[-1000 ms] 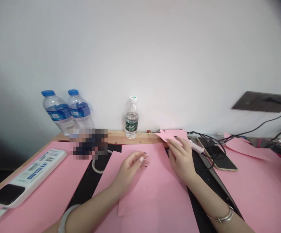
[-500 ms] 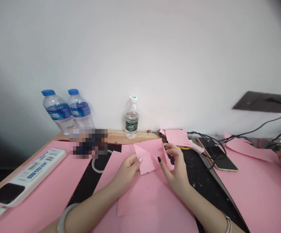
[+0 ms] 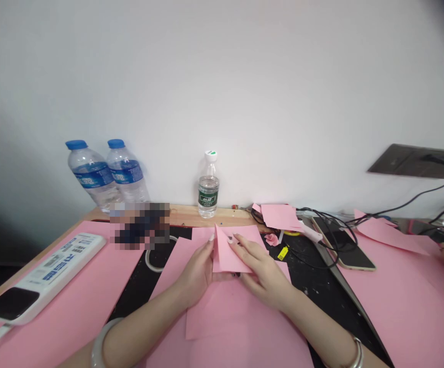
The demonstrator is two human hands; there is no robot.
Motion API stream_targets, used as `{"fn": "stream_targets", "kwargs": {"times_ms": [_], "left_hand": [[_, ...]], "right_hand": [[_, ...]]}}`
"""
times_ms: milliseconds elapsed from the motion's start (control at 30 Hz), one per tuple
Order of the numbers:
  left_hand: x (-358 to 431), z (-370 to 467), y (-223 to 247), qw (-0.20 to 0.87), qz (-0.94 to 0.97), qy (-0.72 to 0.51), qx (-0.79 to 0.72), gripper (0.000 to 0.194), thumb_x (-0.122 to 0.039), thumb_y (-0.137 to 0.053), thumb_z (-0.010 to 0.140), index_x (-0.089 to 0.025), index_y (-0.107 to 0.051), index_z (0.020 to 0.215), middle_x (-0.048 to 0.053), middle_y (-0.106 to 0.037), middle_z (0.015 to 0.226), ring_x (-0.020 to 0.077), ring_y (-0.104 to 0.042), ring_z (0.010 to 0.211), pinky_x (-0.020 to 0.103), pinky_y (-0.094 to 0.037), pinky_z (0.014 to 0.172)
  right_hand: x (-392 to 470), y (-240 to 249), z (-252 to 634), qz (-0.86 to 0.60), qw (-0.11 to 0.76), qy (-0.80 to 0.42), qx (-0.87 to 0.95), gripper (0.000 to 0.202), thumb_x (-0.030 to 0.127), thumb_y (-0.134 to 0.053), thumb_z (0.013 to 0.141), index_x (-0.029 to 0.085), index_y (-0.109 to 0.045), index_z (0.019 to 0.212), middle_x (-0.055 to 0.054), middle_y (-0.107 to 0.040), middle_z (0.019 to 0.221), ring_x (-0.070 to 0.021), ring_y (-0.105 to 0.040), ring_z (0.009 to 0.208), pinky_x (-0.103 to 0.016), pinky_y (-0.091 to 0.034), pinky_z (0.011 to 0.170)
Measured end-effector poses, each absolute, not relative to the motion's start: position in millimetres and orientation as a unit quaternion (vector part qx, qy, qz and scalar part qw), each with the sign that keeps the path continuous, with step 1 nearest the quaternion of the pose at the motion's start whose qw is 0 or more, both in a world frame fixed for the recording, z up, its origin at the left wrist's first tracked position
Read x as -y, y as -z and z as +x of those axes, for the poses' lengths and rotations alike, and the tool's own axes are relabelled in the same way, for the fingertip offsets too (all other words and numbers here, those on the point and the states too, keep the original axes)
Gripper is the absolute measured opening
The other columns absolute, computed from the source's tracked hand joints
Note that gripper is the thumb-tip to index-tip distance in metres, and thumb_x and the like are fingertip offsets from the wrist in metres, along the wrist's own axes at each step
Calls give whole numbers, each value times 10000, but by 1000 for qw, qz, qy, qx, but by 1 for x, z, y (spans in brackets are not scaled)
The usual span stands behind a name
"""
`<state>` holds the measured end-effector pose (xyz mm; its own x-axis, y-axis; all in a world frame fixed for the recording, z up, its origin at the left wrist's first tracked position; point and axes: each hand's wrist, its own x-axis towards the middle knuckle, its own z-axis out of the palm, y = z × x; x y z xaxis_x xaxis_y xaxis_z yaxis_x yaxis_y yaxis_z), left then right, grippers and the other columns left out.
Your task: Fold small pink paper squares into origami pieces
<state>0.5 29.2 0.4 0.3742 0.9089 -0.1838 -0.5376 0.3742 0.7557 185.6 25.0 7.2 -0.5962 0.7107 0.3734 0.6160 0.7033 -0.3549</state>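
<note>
- Pink, plain-faced paper (image 3: 229,260), small and roughly square, sits between my hands in the head view, a narrow flap standing up along its left side.
- My left hand (image 3: 195,271) holds that left edge, thumb upward.
- My right hand (image 3: 263,271) pinches the paper's right part, fingers across its face.
- Larger pink sheets (image 3: 240,327) lie beneath both hands; a yellow tag (image 3: 283,253) lies just beyond my right.
</note>
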Motion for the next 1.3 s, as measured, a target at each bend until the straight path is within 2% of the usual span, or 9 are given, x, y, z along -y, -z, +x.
{"fn": "stream_targets", "kwargs": {"times_ms": [133,300,400,467,533,667,900,1067,1300], "left_hand": [[-27,1,-3,767,324,-472,-291,387,-426,-469,888,-208,-568,1192,114,-646,1135,288,-608,1017,430,-530,768],[-25,1,-4,751,365,-451,-315,367,-314,-573,842,-189,-567,1187,118,-648,1113,269,-633,950,430,-540,746],[-25,1,0,733,386,-453,-329,352,-327,-564,847,-187,-571,1170,117,-638,1125,264,-629,946,398,-557,696],[-25,1,2,718,399,-458,-340,348,-351,-547,856,-186,-573,1160,120,-634,1123,265,-623,949,373,-563,662],[-25,1,2,703,407,-465,-352,347,-369,-537,860,-184,-574,1152,124,-629,1126,266,-615,960,354,-563,646],[-25,0,1,693,406,-472,-364,364,-399,-539,854,-183,-570,1146,131,-625,1121,270,-609,962,343,-559,632],[-28,-1,-1,727,372,-473,-330,329,-406,-556,839,-197,-588,1091,111,-647,1081,251,-631,891,408,-533,718],[-30,-2,-6,764,351,-479,-252,350,-364,-554,851,-214,-554,1167,113,-617,1176,285,-561,1097,434,-460,883],[-30,-1,-9,794,336,-461,-209,214,-345,-556,850,-201,-586,1005,106,-643,1111,291,-574,1081,434,-453,883]], "right_hand": [[-24,-12,185,-368,214,-57,903,597,269,-490,856,185,-321,1422,-116,-280,1495,-289,-350,1306,-469,-365,1030],[-26,-6,184,-379,227,-63,895,520,136,-377,890,211,-350,1404,-103,-299,1488,-259,-361,1304,-457,-367,1029],[-27,-2,183,-395,281,-116,867,534,128,-400,873,175,-330,1400,-132,-441,1396,-246,-441,1240,-422,-409,991],[-27,-2,182,-431,324,-162,826,434,169,-442,867,164,-438,1301,-130,-600,1205,-241,-569,1064,-387,-475,882],[-28,-2,180,-472,343,-235,778,201,229,-461,873,172,-575,1028,-77,-691,865,-208,-632,759,-327,-504,684],[-28,-2,176,-491,348,-431,673,283,376,-469,876,217,-454,643,49,-512,423,-120,-446,372,-228,-350,416],[-33,4,176,-474,379,-557,567,389,513,-520,809,221,-399,582,77,-468,331,-63,-288,256,-186,-177,313],[-34,2,179,-447,371,-630,516,383,483,-566,785,209,-389,585,90,-442,285,-43,-262,216,-172,-97,292],[-36,-1,180,-410,342,-657,532,343,487,-586,789,183,-460,690,82,-515,373,-39,-315,245,-163,-161,293]]}}
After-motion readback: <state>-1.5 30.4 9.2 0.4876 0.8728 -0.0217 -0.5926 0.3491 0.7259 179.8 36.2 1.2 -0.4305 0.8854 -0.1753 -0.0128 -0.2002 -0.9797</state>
